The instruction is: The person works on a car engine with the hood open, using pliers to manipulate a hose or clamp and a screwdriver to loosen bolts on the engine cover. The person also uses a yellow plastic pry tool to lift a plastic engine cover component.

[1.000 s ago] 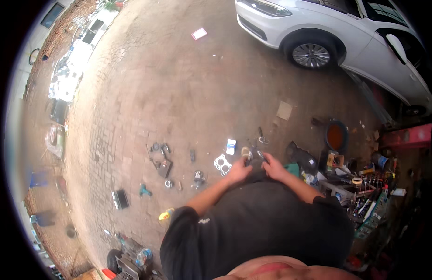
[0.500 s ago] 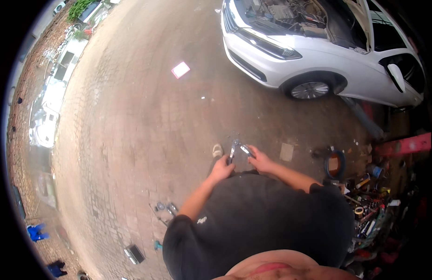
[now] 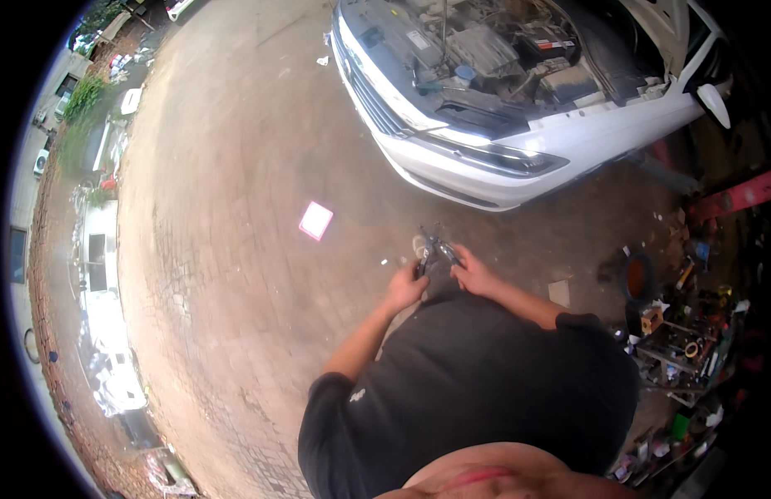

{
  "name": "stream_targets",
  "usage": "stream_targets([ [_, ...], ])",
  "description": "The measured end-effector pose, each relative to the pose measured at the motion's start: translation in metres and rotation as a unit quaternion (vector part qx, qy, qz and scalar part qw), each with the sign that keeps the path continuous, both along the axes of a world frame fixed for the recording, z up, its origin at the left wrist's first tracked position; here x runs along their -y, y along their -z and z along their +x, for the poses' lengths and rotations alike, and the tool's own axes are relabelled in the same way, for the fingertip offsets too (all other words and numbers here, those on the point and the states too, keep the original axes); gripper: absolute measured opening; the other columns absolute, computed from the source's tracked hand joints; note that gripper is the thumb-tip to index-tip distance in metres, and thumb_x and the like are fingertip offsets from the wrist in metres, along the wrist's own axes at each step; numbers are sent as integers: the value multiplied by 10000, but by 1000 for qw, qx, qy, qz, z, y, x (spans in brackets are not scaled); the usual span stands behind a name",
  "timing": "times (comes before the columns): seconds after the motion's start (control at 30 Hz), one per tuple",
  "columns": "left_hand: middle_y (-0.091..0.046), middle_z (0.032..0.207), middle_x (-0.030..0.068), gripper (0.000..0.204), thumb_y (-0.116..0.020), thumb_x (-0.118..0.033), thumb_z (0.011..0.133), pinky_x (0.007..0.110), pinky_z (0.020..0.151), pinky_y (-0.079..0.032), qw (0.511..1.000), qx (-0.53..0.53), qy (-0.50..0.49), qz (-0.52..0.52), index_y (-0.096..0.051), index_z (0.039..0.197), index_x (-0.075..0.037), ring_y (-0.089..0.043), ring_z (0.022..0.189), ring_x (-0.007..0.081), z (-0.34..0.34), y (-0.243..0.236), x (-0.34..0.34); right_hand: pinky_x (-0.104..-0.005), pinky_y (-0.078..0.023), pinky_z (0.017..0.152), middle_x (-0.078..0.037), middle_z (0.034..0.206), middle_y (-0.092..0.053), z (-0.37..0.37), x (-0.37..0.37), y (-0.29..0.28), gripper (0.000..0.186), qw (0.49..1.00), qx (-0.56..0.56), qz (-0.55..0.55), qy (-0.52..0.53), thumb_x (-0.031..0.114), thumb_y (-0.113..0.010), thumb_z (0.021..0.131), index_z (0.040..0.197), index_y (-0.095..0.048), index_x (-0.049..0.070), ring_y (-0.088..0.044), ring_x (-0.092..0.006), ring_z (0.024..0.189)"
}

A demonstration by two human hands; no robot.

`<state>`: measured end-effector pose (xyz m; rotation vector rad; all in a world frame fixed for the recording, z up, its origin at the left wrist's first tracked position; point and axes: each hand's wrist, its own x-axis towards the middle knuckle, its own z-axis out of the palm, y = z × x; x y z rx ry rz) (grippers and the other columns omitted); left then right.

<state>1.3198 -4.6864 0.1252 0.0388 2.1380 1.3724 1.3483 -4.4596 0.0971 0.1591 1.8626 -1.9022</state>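
In front of my dark shirt, my two hands hold a metal hand tool (image 3: 448, 249) with two dark handles that meet at its far end; its exact kind is too small to make out. My left hand (image 3: 409, 287) is closed around the left handle. The right handle sits in the closed fingers of my right hand (image 3: 478, 273). Beyond the tool stands a white car (image 3: 477, 170) with its hood up and its engine bay (image 3: 485, 58) exposed. The tool is apart from the car.
A pink-edged white rectangle (image 3: 316, 221) lies on the brick-paved ground ahead. At right are a flat tan piece (image 3: 559, 293), a dark round ring (image 3: 639, 277), a rack cluttered with tools (image 3: 676, 366) and a red beam (image 3: 739, 198). Pale clutter (image 3: 106, 316) lines the far left.
The car looks closer and fills more of the view, and the pink-edged rectangle sits lower. Both hands still hold the tool, its handles slightly closer together.
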Motion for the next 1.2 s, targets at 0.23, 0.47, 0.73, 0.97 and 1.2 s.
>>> stream_targets([
  [0.23,-571,756,25,501,-641,-129,919,269,498,-433,991,15,-130,19,-483,1357,55,-533,588,97,-174,-22,86,-308,-469,535,-46,802,-583,-221,97,-41,664,994,-27,18,-101,120,-545,964,1547,-227,98,-540,-121,586],
  [0.47,-571,768,20,512,-642,-105,933,263,498,-432,988,-26,-141,61,-459,1383,57,-529,594,91,-362,6,155,-264,-471,532,-32,858,-608,-413,170,-24,638,997,-3,-14,-79,119,-543,987,1555,-256,174,-539,-88,591],
  [0.73,-616,766,58,492,-647,-170,920,309,587,-460,988,-79,131,18,-524,1347,44,-568,658,135,-625,-1,170,-264,-461,557,-49,862,-593,-562,204,-7,555,980,-51,-25,189,74,-509,995,1514,-317,106,-513,-86,595],
  [0.97,-576,754,9,476,-658,-136,920,274,602,-435,930,-42,360,67,-536,1351,25,-488,667,73,-796,-39,110,-246,-453,548,-79,922,-568,-633,193,-31,562,909,-38,-36,414,30,-480,1020,1536,-278,127,-497,-82,588],
  [1.2,-604,793,-15,345,-649,-78,952,233,665,-444,933,-65,347,74,-601,1286,-10,-510,731,54,-910,-33,49,-247,-447,540,-65,882,-572,-735,180,-17,559,845,-92,-40,526,31,-479,1024,1536,-264,96,-513,-82,588],
])
